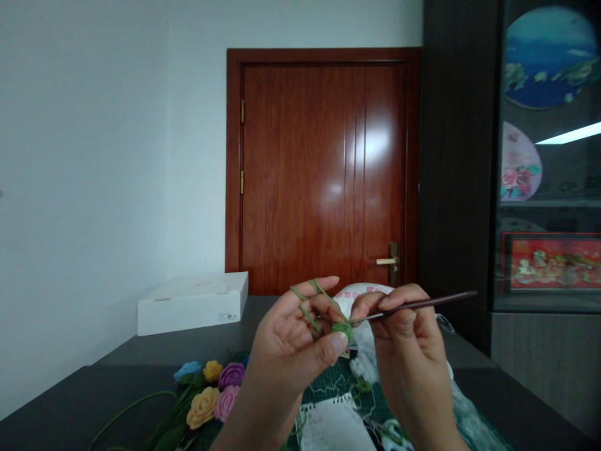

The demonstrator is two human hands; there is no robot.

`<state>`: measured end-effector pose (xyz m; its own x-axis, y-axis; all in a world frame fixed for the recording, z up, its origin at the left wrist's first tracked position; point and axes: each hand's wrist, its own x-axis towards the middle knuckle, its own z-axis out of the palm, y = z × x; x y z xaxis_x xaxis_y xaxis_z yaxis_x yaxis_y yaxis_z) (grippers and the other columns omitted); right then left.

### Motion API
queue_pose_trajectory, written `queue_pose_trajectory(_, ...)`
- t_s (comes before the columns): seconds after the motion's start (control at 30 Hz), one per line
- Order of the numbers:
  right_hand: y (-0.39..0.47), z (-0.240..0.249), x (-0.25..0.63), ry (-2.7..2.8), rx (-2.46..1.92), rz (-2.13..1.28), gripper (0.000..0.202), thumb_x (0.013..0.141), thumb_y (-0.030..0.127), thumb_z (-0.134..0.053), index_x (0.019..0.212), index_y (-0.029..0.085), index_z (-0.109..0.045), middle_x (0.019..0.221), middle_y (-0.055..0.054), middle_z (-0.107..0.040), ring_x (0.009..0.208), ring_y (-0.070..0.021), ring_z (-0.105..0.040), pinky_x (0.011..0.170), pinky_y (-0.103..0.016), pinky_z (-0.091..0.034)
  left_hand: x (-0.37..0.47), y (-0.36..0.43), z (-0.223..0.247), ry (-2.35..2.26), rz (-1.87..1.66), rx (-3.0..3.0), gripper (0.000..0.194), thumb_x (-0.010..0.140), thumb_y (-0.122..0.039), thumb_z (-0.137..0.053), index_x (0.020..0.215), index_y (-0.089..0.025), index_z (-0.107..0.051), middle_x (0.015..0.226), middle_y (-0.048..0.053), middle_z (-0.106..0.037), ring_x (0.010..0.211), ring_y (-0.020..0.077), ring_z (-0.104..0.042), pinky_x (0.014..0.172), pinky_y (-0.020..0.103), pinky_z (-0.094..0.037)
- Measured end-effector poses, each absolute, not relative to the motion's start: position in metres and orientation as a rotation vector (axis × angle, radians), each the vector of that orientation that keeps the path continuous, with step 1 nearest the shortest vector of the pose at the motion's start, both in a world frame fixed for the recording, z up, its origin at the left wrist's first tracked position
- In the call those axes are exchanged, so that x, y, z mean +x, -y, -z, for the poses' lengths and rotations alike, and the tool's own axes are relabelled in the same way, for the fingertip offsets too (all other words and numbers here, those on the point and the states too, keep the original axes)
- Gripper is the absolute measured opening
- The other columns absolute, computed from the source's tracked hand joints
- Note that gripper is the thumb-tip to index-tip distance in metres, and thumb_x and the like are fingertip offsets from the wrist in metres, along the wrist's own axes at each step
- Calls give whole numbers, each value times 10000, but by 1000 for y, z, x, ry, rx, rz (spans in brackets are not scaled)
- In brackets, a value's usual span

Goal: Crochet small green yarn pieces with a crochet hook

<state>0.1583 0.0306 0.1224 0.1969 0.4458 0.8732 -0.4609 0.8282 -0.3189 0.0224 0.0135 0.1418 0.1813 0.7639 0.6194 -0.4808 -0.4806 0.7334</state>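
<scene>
Between thumb and fingers, my left hand (295, 338) pinches a small green crocheted piece (342, 330). Green yarn (305, 311) is wound around the raised fingers of that hand and runs down to the piece. My right hand (408, 344) grips a crochet hook (427, 303) with a dark handle, held nearly level. The hook's thin metal tip points left and meets the top edge of the green piece. Whether a loop sits on the tip is too small to tell.
Crocheted flowers (203, 407) with green stems lie at the left on the dark table (61, 398). A white box (192, 304) stands farther back. Below my hands are a notepad page (335, 426), a green mat (328, 381) and loose yarn. A white plastic bag (361, 289) sits behind them.
</scene>
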Motion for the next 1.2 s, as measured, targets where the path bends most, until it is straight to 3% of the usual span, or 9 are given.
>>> queue_pose_trajectory(0.37, -27, -124, 160, 1221, -9, -634, 140, 1020, 376, -568, 946, 268, -617, 839, 1, -734, 720, -154, -679, 698, -302, -561, 21, -16, -144, -244, -1452, 1406, 467, 737, -114, -830, 1182, -178, -703, 836, 28, -669, 669, 100, -584, 542, 181, -481)
queue_pose_trajectory(0.67, -25, -124, 160, 1221, -17, -639, 147, 1016, 384, -572, 943, 269, -627, 819, 1, -728, 683, -154, -677, 673, -305, -574, 20, -17, -144, -221, -1395, 1375, 508, 723, -125, -850, 1206, -176, -700, 862, 46, -655, 801, 168, -649, 529, 179, -503)
queue_pose_trajectory(0.83, -25, -125, 164, 1273, -17, -611, 140, 1027, 369, -552, 953, 267, -614, 828, -7, -722, 753, -173, -686, 706, -322, -571, 19, -14, -145, -232, -1428, 1395, 499, 726, -121, -844, 1203, -163, -702, 840, 38, -662, 684, 119, -589, 533, 194, -496)
queue_pose_trajectory(1.03, -23, -125, 175, 1378, -117, -277, 99, 1025, 291, -551, 983, 274, -638, 842, -9, -715, 791, -189, -688, 734, -352, -556, 21, -13, -144, -356, -1509, 1445, 498, 735, -123, -835, 1207, -194, -692, 843, 22, -668, 675, 113, -564, 569, 220, -491)
queue_pose_trajectory(1.2, -19, -126, 187, 1636, -172, 192, 101, 998, 281, -600, 1071, 285, -669, 959, -41, -764, 864, -227, -710, 818, -433, -553, 22, -15, -142, -393, -1622, 1589, 434, 774, -108, -805, 1183, -205, -698, 833, 22, -688, 780, 139, -630, 713, 249, -535)
